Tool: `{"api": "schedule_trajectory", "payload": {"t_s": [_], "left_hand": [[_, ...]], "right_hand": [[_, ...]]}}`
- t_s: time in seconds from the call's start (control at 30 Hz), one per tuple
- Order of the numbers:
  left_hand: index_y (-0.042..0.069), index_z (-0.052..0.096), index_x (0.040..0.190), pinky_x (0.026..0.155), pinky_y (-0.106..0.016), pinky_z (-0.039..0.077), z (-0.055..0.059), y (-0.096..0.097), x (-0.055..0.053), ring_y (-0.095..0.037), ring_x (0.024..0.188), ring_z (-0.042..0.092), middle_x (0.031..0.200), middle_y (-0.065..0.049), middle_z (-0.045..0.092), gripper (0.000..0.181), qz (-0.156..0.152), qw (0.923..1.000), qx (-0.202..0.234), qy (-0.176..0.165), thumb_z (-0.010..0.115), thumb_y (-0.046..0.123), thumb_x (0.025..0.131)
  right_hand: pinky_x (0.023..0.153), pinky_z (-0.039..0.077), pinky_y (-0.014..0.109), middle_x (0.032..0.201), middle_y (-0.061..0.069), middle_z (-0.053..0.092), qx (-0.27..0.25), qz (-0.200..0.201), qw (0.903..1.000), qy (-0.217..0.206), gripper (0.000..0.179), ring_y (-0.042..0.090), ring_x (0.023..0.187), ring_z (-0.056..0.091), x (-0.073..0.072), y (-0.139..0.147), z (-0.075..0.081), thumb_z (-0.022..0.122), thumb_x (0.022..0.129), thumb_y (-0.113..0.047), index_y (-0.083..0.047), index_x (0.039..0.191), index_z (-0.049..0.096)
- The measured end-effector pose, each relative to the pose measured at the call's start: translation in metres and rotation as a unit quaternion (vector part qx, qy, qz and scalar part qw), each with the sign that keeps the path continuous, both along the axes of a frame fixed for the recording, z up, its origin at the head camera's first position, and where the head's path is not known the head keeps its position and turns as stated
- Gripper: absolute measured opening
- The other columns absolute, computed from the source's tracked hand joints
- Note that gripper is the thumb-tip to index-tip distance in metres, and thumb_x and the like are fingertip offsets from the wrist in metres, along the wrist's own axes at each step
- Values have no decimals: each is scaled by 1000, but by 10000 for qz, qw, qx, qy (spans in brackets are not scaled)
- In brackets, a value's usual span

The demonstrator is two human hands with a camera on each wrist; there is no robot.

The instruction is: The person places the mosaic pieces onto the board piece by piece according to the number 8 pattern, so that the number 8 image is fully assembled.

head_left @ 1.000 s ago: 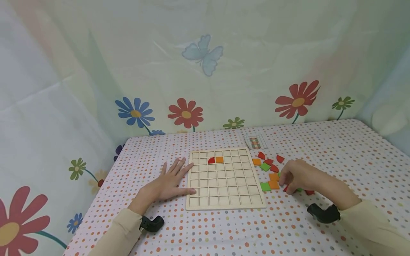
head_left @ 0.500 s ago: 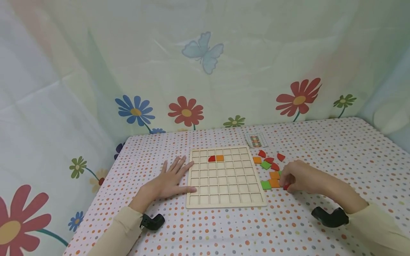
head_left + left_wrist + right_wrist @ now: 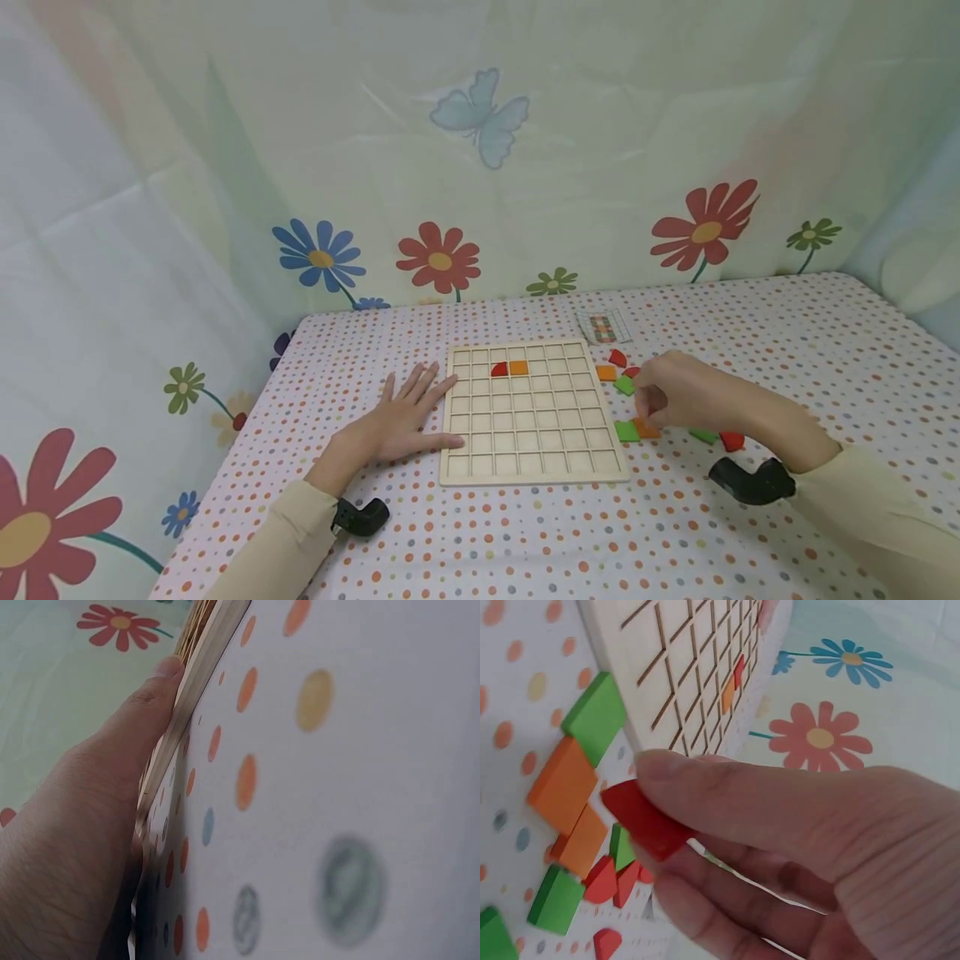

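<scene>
The right hand (image 3: 678,392) pinches a red piece (image 3: 646,821), the board (image 3: 525,420) lying leftward — left hand (image 3: 399,423) (spread) on its left edge.

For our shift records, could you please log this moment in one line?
left hand: touches board; right hand: pinches red piece; on board: red wedge, orange square; right of board: loose pieces

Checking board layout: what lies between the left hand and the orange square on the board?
Head view: from the left hand, bare board cells, then the red quarter-circle beside the orange square.
</scene>
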State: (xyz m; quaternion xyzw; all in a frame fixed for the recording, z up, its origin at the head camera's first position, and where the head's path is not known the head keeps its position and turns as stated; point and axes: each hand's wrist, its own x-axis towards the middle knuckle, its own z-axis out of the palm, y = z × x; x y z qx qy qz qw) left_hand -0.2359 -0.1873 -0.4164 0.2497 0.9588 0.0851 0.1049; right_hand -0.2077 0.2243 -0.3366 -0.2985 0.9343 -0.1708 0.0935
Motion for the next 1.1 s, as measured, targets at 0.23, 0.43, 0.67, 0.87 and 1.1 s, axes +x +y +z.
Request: {"api": "schedule_trajectory", "payload": {"t_s": [0.23,0.43,0.67,0.87,1.1], "left_hand": [[28,10,170,123,-67,-8,-1,-1,1,-30,161,-9,176,-7,-2,101,-20,10000,1,-6,50,79,94],[27,9,170,123,-66,-8,-1,1,0,-29,161,-10,176,-7,-3,101,-15,10000,-38,-20,49,80,94],[26,12,170,123,-68,-5,2,2,1,-31,161,-8,176,-9,0,99,-64,9999,70,34,52,76,96],[28,11,170,123,-68,-6,1,1,0,-30,162,-7,176,-8,-1,101,-35,10000,60,66,49,80,94],[28,10,170,123,-67,-7,2,0,0,-29,161,-9,176,-7,-2,100,-43,10000,68,19,50,78,95]], "right_hand": [[60,50,26,74,-8,63,-471,164,9983,294,23,8,67,54,-17,-28,4,87,81,4,-12,79,70],[66,53,27,84,2,66,-364,342,9975,499,18,11,73,57,-33,-51,8,83,82,12,-2,93,79],[72,58,31,95,10,69,-302,365,9969,629,20,21,86,64,-42,-67,8,72,90,14,5,106,80],[79,60,37,98,14,75,-418,668,9916,1021,18,27,93,68,-48,-76,1,70,93,13,4,105,80],[71,54,27,95,11,65,-777,652,9923,714,19,21,87,60,-52,-83,-6,66,95,13,8,110,78]]}}
